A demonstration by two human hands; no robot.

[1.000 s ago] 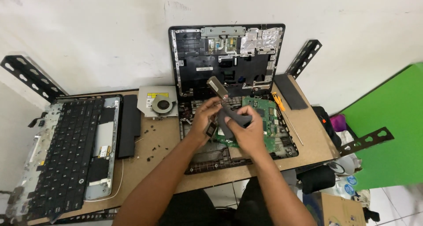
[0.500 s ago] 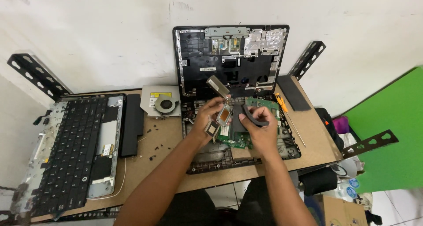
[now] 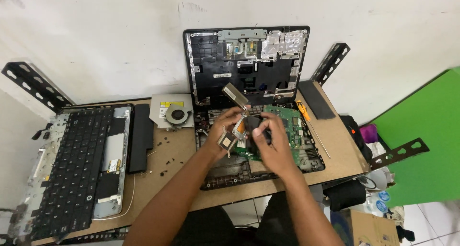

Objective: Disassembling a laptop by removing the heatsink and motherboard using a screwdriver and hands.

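Observation:
My left hand (image 3: pixel 224 132) holds a copper heat-pipe heatsink (image 3: pixel 236 112) tilted, its finned end up toward the wall and a square plate low by my palm. My right hand (image 3: pixel 270 139) presses a small dark piece against the heatsink's middle. Both hands hover over an opened laptop base (image 3: pixel 261 167) with a green motherboard (image 3: pixel 290 128) inside it. The laptop's stripped lid shell (image 3: pixel 247 64) stands behind, leaning on the white wall.
A cooling fan (image 3: pixel 178 114) lies on a silver optical drive (image 3: pixel 162 109). A removed keyboard and palmrest (image 3: pixel 76 164) and a black battery (image 3: pixel 142 136) lie at left. Loose screws (image 3: pixel 165 152) dot the wooden table (image 3: pixel 172 179). An orange-handled screwdriver (image 3: pixel 306 116) lies at right.
Both hands have lifted slightly and drawn together. The heatsink stays in my left hand, now tilted more upright, and my right hand has come onto its middle.

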